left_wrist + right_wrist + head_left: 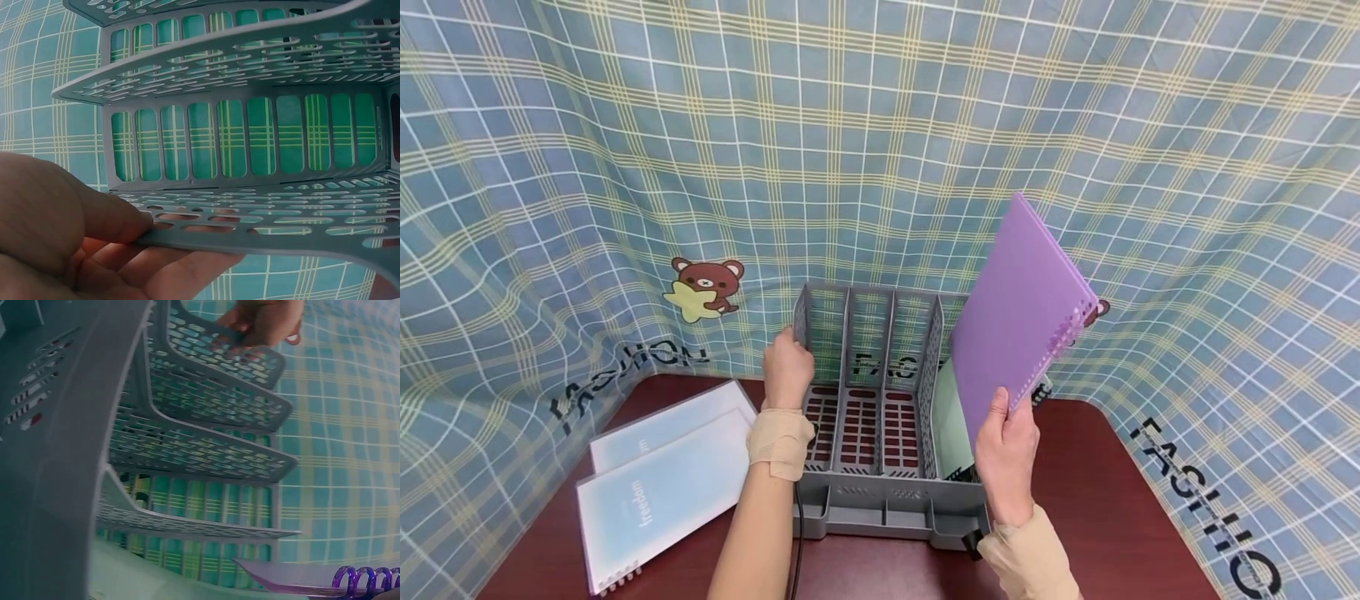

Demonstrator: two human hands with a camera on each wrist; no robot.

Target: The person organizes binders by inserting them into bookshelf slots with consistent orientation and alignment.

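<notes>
A grey desk file organizer with upright perforated dividers stands on the table. My left hand grips its left side wall, thumb inside and fingers outside. At the other end, my right hand pinches a purple spiral notebook near its lower spine edge. The notebook is held tilted over the rightmost compartment. A pale green notebook or folder stands in that compartment, partly hidden behind the purple one. Purple coil rings show at the lower right in the right wrist view.
Two pale blue spiral notebooks, one overlapping the other, lie on the dark red table to the left. A plaid curtain hangs behind and at both sides. A black cable runs beside the left forearm.
</notes>
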